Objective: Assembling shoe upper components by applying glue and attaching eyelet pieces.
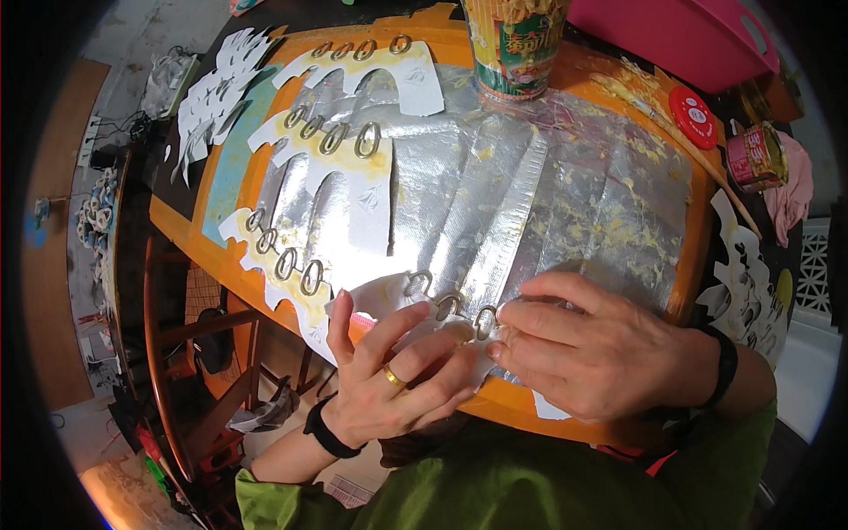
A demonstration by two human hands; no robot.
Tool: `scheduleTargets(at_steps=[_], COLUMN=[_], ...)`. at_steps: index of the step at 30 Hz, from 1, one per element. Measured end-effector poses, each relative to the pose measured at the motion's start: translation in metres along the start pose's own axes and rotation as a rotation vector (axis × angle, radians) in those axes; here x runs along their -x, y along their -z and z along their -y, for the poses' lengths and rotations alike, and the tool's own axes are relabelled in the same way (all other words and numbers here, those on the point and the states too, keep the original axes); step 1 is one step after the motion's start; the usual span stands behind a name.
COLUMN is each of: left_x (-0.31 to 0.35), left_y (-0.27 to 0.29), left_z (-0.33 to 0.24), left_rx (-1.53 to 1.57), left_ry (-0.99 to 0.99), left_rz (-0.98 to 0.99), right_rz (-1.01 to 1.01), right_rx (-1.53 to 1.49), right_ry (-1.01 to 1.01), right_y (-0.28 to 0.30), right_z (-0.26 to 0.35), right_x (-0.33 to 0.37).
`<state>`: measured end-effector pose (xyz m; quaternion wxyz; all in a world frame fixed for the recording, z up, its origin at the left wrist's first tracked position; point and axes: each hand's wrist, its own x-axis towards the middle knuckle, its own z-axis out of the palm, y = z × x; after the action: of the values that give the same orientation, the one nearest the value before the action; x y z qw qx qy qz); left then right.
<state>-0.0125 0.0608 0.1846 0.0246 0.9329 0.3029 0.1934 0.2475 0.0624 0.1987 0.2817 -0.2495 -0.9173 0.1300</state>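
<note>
A white cut-out paper strip (382, 295) smeared with yellowish paste lies at the table's near edge, bearing oval metal rings (419, 283). My left hand (402, 371) is closed on this strip's near side, its little finger raised apart. A gold band circles one of its fingers. With bent fingertips, my right hand (605, 349) grips an oval metal ring (485, 323) at the strip's right part. Its thumb is mostly hidden. Three similar strips with oval rings lie to the left: a far one (415, 84), a middle one (367, 199) and a near one (287, 283).
Silver foil (442, 177) with dried paste covers the table, edged by orange tape (190, 225). White cut-outs are heaped far left (216, 97) and right (746, 283). A printed tub (517, 49), pink basin (676, 35), red lid (693, 117), stick (685, 141) and tin (756, 157) stand or lie around.
</note>
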Motion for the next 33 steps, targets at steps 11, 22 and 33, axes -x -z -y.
scheduleTargets(at_steps=[11, 22, 33], left_x=[0.014, 0.008, 0.008], left_y=[-0.006, -0.012, -0.010], left_z=[0.012, 0.014, 0.017], left_rx=[-0.052, -0.115, 0.031], left_ry=[-0.130, -0.159, -0.137], left_rz=[0.000, -0.041, 0.000], right_rz=[0.026, 0.119, 0.112], right_rx=[-0.024, 0.036, 0.053], right_ry=[-0.020, -0.063, -0.064], right_y=[-0.002, 0.009, 0.004], right_z=[-0.001, -0.002, 0.004], right_x=[0.000, -0.007, -0.010])
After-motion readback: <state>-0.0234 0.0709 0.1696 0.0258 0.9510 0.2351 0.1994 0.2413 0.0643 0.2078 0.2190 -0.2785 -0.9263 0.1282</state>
